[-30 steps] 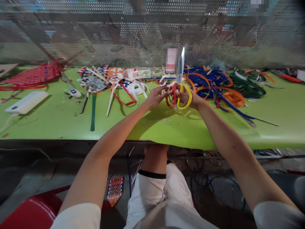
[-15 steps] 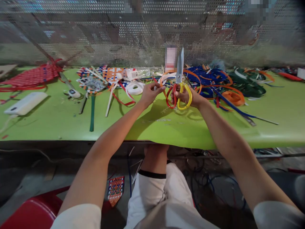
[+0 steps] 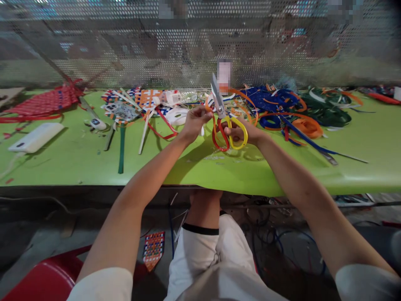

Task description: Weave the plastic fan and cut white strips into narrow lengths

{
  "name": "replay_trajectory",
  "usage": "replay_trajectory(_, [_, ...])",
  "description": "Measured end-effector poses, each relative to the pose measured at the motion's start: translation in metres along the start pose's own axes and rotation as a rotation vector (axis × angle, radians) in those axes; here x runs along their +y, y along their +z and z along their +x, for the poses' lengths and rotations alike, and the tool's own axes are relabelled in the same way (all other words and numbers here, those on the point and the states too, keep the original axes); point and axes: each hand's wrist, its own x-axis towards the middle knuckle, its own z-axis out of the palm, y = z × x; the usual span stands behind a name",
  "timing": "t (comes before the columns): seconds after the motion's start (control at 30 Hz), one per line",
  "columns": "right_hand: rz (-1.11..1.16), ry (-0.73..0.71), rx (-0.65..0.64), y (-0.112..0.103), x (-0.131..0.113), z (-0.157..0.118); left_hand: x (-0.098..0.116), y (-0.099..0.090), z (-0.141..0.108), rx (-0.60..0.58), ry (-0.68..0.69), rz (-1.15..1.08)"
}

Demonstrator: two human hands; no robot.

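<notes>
My right hand (image 3: 240,130) is closed around a pair of scissors (image 3: 218,99) with one red and one yellow handle loop. Their metal blades point up and slightly left, close to the fingertips of my left hand (image 3: 196,122). Thumb and fingers of that hand pinch a thin orange plastic strip (image 3: 208,103), whose upper part curves up beside the blades. Whether the blades touch the strip I cannot tell. Behind my right hand, more orange strip (image 3: 250,100) loops over the pile. A white strip roll (image 3: 176,116) lies just left of my left hand.
Woven strip pieces (image 3: 150,99), a clear bottle (image 3: 188,97), blue strips (image 3: 266,98), dark green strips (image 3: 332,115) and an orange roll (image 3: 308,126) crowd the back of the green table (image 3: 200,169). A white power bank (image 3: 36,137) lies left. Behind stands a perforated metal panel (image 3: 131,46).
The scissors have swung from upright to leaning left, their blades now nearer my left hand. My right hand has shifted slightly left; my left hand still pinches the orange strip.
</notes>
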Motion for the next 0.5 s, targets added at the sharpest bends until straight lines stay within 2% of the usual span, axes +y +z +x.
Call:
replay_trajectory(0.1, [-0.003, 0.009, 0.034, 0.009, 0.001, 0.003, -0.004, -0.006, 0.003, -0.019, -0.015, -0.036])
replay_trajectory(0.27, [-0.143, -0.048, 0.319, 0.016, 0.007, 0.013, 0.002, -0.005, -0.001, -0.148, 0.017, 0.173])
replay_trajectory(0.37, [-0.241, -0.06, 0.443, 0.013, 0.012, 0.017, 0.006, 0.0, -0.004, -0.114, 0.05, 0.38])
replay_trajectory(0.5, [-0.255, -0.104, 0.469, 0.008, 0.014, 0.018, 0.009, 0.003, -0.007, -0.09, 0.008, 0.49])
